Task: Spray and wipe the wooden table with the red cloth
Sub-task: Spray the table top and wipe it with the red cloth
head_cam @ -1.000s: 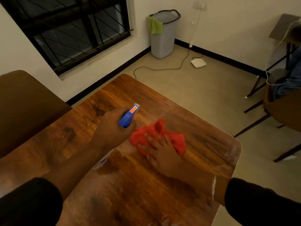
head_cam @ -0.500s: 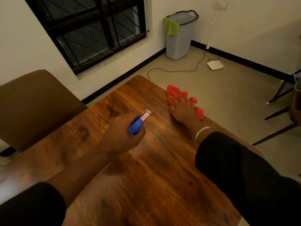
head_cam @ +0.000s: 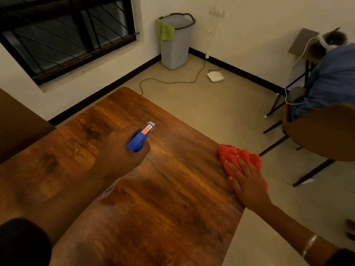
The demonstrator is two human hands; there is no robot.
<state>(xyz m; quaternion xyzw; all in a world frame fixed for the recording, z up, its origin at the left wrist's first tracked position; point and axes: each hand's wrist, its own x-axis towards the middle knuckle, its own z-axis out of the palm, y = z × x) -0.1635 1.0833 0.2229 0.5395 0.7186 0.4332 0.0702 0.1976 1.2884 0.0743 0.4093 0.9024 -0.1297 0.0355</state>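
Head view: left hand (head_cam: 119, 154) grips the spray bottle (head_cam: 141, 137); right hand (head_cam: 247, 183), fingers flat, presses the red cloth (head_cam: 236, 156) at the table (head_cam: 172, 208) edge. It might slip off.

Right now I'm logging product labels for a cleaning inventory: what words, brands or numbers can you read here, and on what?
Nothing is legible.
Spray bottle in the left hand: an orange-red label on the blue nozzle, print too blurred to read.
Red cloth, table, bin: no text visible.
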